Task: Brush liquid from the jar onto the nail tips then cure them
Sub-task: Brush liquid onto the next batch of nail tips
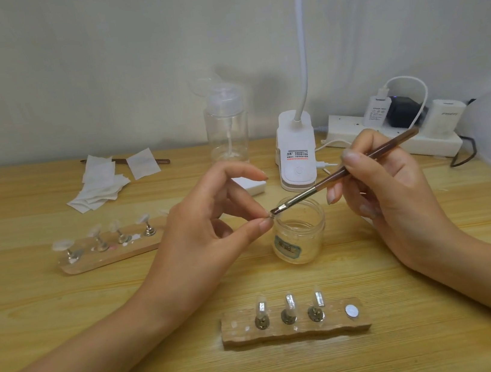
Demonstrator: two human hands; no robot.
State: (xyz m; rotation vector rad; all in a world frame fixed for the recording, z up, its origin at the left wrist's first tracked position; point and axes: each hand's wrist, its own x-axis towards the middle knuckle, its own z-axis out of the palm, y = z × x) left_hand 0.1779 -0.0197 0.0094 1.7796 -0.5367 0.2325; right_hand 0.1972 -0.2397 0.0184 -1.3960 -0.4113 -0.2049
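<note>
Counter [67, 321] of pale wood fills my view, both forearms reaching across it. My left hand [210, 235] pinches a tiny clear nail tip [271, 215] between thumb and forefinger, the other fingers spread loose. My right hand [390, 190] grips the brush [343, 172] like a pen. Nearest me lies a wooden holder [296, 331] carrying three mounted tips [261, 306] upright on stands. The open jar [300, 238] stands between my hands, just beyond that holder. The bristles touch the pinched tip above the jar's rim

Wood table [66, 312] w/ jar [300, 238], near nail stand [296, 328], far nail stand [111, 253], wipes [99, 187], pump bottle [226, 128], lamp base [296, 153], pwr strip [389, 139].
</note>
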